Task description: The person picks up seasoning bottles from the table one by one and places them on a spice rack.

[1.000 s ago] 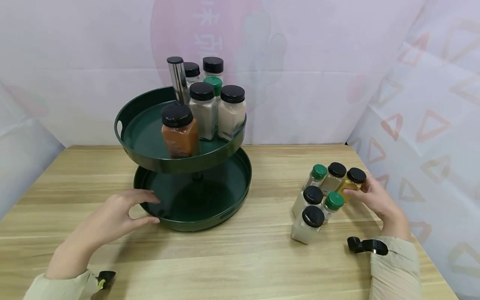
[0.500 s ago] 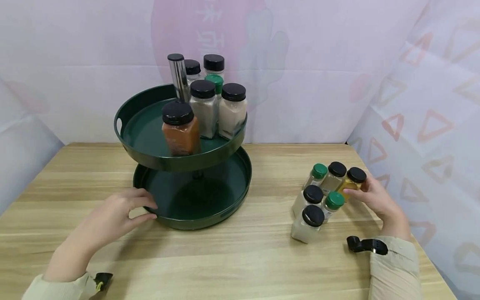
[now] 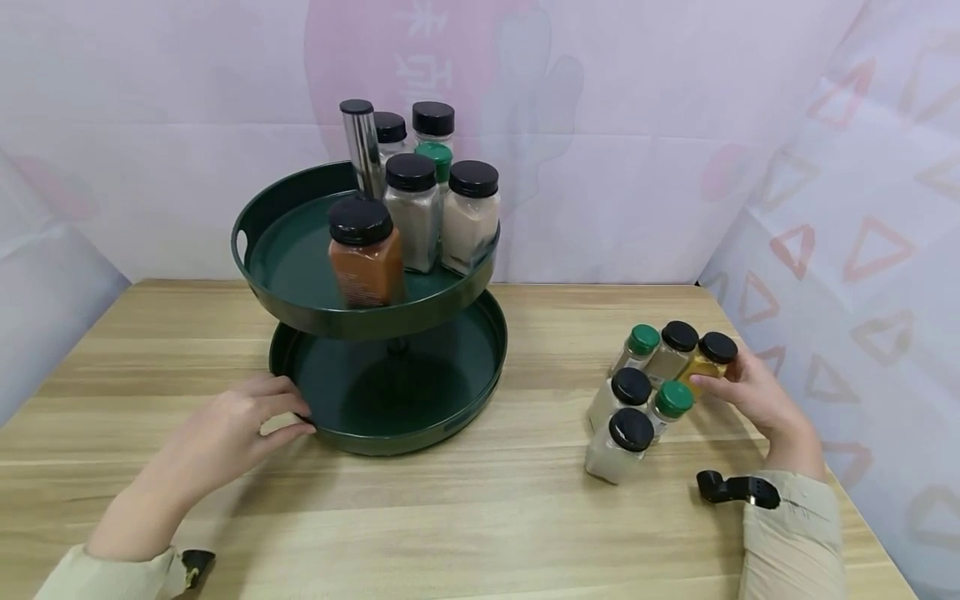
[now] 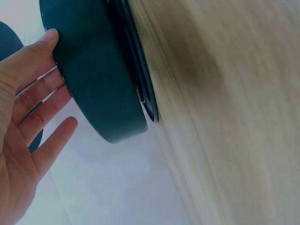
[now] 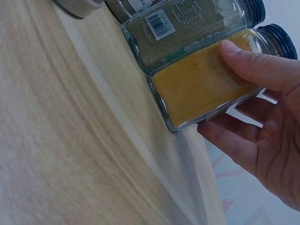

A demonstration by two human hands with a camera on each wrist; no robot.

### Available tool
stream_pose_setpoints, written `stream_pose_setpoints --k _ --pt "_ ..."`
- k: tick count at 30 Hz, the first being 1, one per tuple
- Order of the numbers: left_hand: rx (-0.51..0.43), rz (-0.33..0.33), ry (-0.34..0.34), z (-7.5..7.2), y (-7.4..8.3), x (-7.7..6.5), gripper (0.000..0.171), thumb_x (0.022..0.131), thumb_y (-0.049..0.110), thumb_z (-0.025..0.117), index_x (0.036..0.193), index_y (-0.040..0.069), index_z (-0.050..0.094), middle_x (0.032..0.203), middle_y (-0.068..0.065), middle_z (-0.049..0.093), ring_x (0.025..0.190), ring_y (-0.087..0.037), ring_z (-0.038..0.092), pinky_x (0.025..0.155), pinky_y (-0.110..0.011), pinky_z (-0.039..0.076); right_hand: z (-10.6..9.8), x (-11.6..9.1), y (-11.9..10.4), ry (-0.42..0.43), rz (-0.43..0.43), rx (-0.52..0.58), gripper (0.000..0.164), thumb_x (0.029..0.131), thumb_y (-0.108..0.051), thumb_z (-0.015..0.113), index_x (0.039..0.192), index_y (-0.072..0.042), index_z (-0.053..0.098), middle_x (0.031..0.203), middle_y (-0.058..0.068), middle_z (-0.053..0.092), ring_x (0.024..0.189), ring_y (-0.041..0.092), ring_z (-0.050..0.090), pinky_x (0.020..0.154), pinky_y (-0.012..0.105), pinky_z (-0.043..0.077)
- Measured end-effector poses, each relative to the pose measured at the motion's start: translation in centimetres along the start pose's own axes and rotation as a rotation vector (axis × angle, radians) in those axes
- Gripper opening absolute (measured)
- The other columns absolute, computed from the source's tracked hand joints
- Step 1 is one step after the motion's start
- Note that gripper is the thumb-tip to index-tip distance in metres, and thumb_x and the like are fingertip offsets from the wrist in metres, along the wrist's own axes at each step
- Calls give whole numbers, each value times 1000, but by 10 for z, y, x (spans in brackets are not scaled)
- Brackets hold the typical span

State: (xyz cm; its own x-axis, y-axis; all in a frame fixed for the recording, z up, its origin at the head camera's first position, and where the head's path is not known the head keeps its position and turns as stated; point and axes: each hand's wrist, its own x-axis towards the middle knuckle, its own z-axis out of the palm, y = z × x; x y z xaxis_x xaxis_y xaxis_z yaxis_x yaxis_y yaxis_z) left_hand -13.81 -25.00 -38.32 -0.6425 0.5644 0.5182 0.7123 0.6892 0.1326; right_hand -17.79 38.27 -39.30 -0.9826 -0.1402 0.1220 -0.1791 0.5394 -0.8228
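A dark green two-tier turntable rack stands on the table. My left hand [image 3: 240,423] is at the left rim of its lower tray [image 3: 397,442], pinching it; in the left wrist view the thumb lies against the tray's wall [image 4: 96,79] and the fingers reach behind the rim. My right hand [image 3: 756,398] holds a spice jar of yellow powder [image 5: 192,89] with a black lid, thumb on the near face and fingers behind. That jar stands at the right end of a group, touching a jar of greenish-brown powder [image 5: 183,35].
The upper tray [image 3: 322,321] carries an orange-red spice jar [image 3: 367,271] and several other jars around a metal post [image 3: 363,150]. Beside the yellow jar stand green-lidded jars [image 3: 672,402] and black-lidded jars [image 3: 618,454]. Cloth walls [image 3: 637,200] border the table [image 3: 480,525].
My left thumb and fingers have closed in on the lower tray's rim. The right hand stays at the yellow jar, and the view has shifted slightly.
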Motion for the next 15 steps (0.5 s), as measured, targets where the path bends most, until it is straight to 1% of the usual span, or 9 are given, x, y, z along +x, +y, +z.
stream_pose_setpoints --k 3,4,5,6,7,9,11,15 --pt "0 16 15 1 0 -1 25 64 11 88 82 20 73 84 13 62 74 -5 58 69 -10 46 1 -1 2 12 -2 -1 37 92 -2 68 123 -13 50 99 -21 63 86 -3 62 72 14 51" --pt "-1 28 26 2 0 -1 21 68 15 88 83 20 73 84 12 62 74 -5 57 69 -11 46 1 -1 2 14 -1 0 37 92 -1 67 123 -13 50 99 -21 63 87 -3 62 73 13 51" --pt "1 40 40 2 0 -2 15 74 22 85 83 19 73 84 12 62 74 -5 57 68 -11 46 1 -1 2 14 -3 -3 38 92 -2 68 123 -14 50 99 -21 63 87 -3 62 73 13 51" --pt "0 54 56 3 -1 -3 13 81 29 81 83 19 73 84 11 62 74 -5 57 67 -12 46 2 -1 2 15 -2 -4 38 92 -2 67 123 -14 50 100 -21 63 87 -3 62 73 13 51" --pt "-1 68 75 4 -1 -4 18 87 36 75 83 19 73 84 11 62 75 -5 56 67 -13 47 2 -1 3 15 -3 -7 39 92 -2 67 124 -15 49 100 -21 62 88 -3 62 74 13 51" --pt "5 95 109 5 -3 -5 36 96 48 59 83 17 73 84 9 62 75 -6 56 66 -15 48 1 -1 2 18 -5 -15 41 92 -3 67 126 -18 48 101 -22 62 89 -4 61 75 12 50" --pt "-1 105 133 7 -4 -7 49 98 55 47 83 16 73 85 8 63 75 -7 57 65 -16 48 1 -1 2 23 -8 -23 43 92 -3 68 126 -19 47 102 -23 61 90 -5 61 76 11 50" --pt "-14 91 146 10 -8 -8 53 97 59 46 83 16 75 85 7 64 76 -7 58 67 -15 50 1 0 1 38 -15 -41 41 91 -2 69 125 -15 49 100 -24 62 89 -5 61 74 12 50"
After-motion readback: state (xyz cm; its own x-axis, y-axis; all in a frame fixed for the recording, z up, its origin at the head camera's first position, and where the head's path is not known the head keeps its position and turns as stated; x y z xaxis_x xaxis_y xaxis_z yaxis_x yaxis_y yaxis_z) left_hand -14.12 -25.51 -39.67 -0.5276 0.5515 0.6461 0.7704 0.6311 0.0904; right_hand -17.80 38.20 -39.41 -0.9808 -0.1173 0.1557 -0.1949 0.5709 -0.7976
